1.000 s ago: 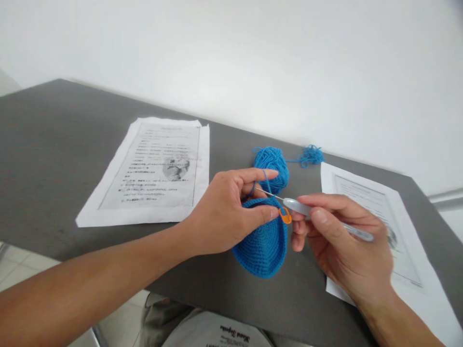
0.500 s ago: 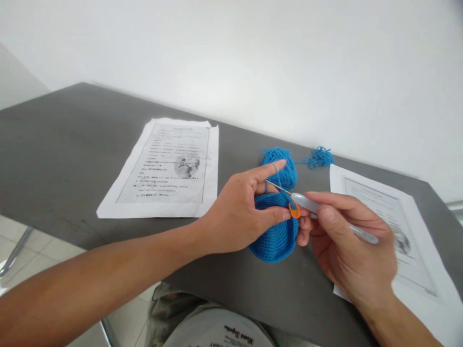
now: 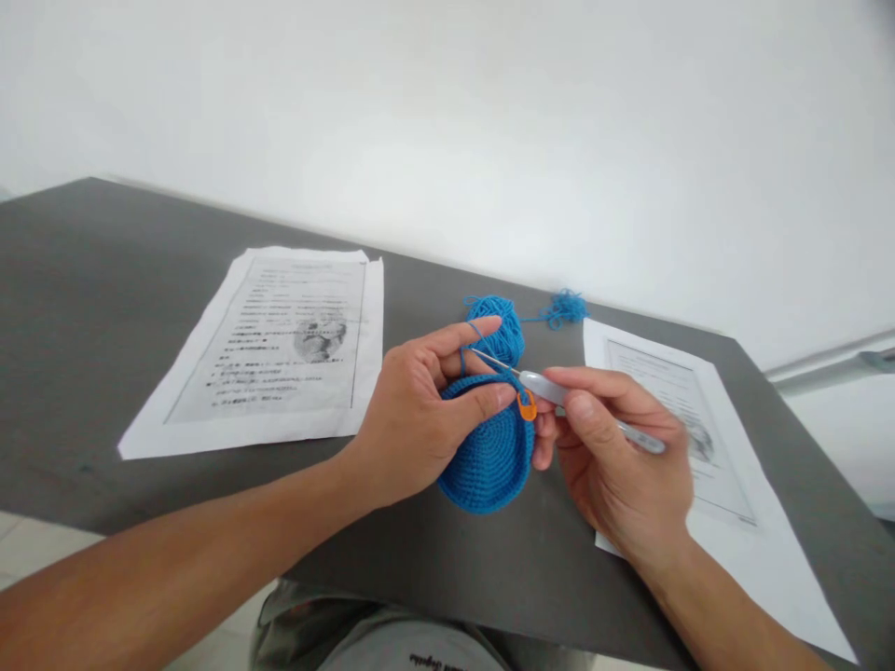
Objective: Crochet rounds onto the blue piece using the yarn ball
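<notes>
A round, cupped piece of blue crochet is pinched at its upper rim by my left hand. Blue yarn loops around the raised index finger of that hand. My right hand grips a crochet hook with a pale grey handle. The hook's thin metal shaft points left over the rim, its tip close to the yarn by my left fingers. An orange stitch marker hangs from the rim between the two hands. Just behind lies a ball of blue yarn, partly hidden by my left hand.
A printed sheet lies on the dark grey table at the left. Another sheet is at the right, partly under my right forearm. A small yarn tangle sits near the white wall.
The whole scene has shifted left in view as the camera turned right. Both hands keep the same holds, and the hook has hardly moved relative to the crochet piece.
</notes>
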The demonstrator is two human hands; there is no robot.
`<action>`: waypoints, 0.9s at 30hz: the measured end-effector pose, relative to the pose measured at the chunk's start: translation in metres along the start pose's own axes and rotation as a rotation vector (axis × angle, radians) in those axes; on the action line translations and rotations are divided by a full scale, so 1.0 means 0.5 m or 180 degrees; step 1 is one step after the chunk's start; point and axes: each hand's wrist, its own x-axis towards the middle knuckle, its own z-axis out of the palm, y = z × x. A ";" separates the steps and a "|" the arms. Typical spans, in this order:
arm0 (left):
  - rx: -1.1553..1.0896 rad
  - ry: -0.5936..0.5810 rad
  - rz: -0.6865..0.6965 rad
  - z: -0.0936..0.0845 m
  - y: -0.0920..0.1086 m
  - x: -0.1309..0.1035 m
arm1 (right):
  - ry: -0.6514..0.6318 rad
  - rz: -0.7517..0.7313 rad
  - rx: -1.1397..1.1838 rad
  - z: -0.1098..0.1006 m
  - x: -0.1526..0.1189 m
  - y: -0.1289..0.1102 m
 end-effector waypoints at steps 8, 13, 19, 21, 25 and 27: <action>0.0339 -0.0094 -0.0191 -0.008 0.011 -0.005 | -0.0182 0.0052 -0.0090 -0.008 0.006 -0.006; 0.0303 -0.0156 -0.0194 -0.018 0.010 -0.003 | -0.0245 -0.0003 -0.0210 -0.013 0.008 -0.006; 0.0325 -0.0141 -0.0267 -0.025 0.014 0.001 | -0.0369 -0.0137 -0.0495 -0.037 0.011 -0.016; 0.0366 -0.0148 -0.0293 -0.025 0.017 0.002 | -0.0426 -0.0200 -0.0682 -0.046 0.012 -0.022; 0.0355 -0.0189 -0.0345 -0.025 0.018 0.002 | -0.0578 -0.0328 -0.0917 -0.058 0.012 -0.032; 0.0346 -0.0230 -0.0375 -0.026 0.015 0.002 | -0.0699 -0.0431 -0.0987 -0.061 0.013 -0.037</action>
